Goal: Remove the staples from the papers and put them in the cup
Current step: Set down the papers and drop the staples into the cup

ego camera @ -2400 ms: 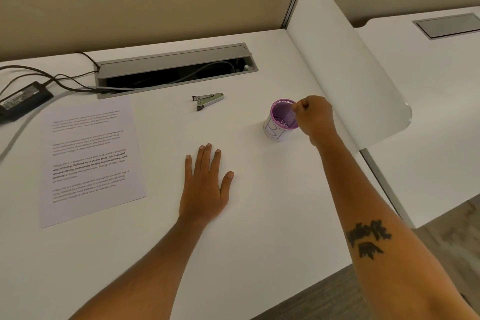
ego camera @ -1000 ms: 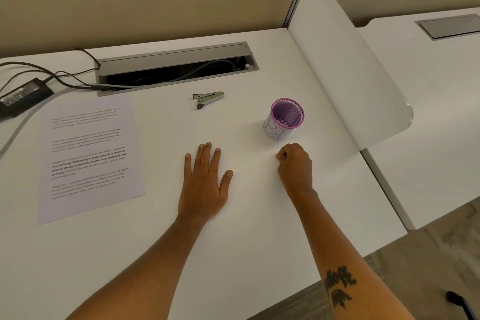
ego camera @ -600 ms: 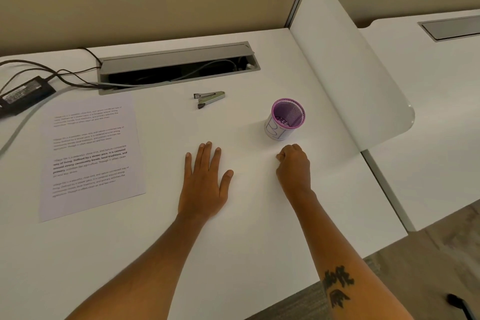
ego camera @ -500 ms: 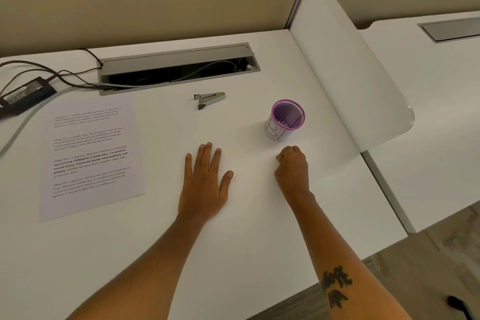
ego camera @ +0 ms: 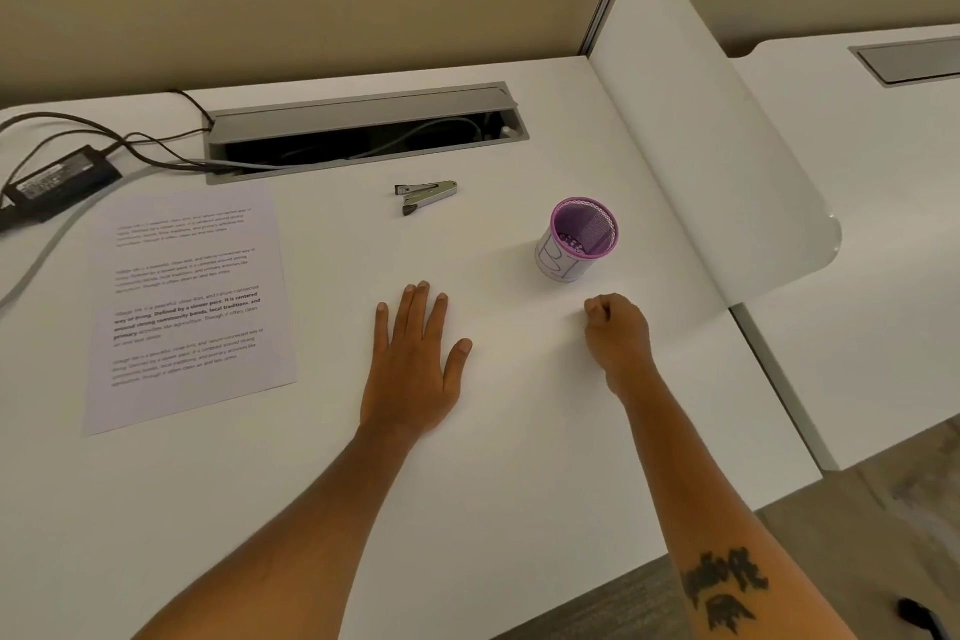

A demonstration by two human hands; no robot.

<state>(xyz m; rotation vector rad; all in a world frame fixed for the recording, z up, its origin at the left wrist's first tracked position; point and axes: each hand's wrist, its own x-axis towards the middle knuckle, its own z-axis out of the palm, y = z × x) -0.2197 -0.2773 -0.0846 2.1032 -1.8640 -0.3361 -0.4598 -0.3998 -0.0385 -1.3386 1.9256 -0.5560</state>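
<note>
A purple mesh cup [ego camera: 579, 240] stands upright on the white desk [ego camera: 519, 457], with small metal bits visible inside at the bottom. Printed papers [ego camera: 189, 307] lie flat at the left. A metal staple remover [ego camera: 426, 195] rests behind the hands, near the cable slot. My left hand [ego camera: 415, 364] lies flat, palm down, fingers spread, holding nothing. My right hand [ego camera: 618, 335] rests on the desk just in front of the cup as a loose fist; nothing shows in it.
An open grey cable slot [ego camera: 363, 130] runs along the back of the desk. A black power adapter [ego camera: 60, 179] with cables lies at the far left. A white divider panel [ego camera: 711, 146] stands at the right, with another desk [ego camera: 883, 224] beyond.
My right hand came back from above the cup's rim and settled on the desk in front of it, where it stays. The left hand has not moved.
</note>
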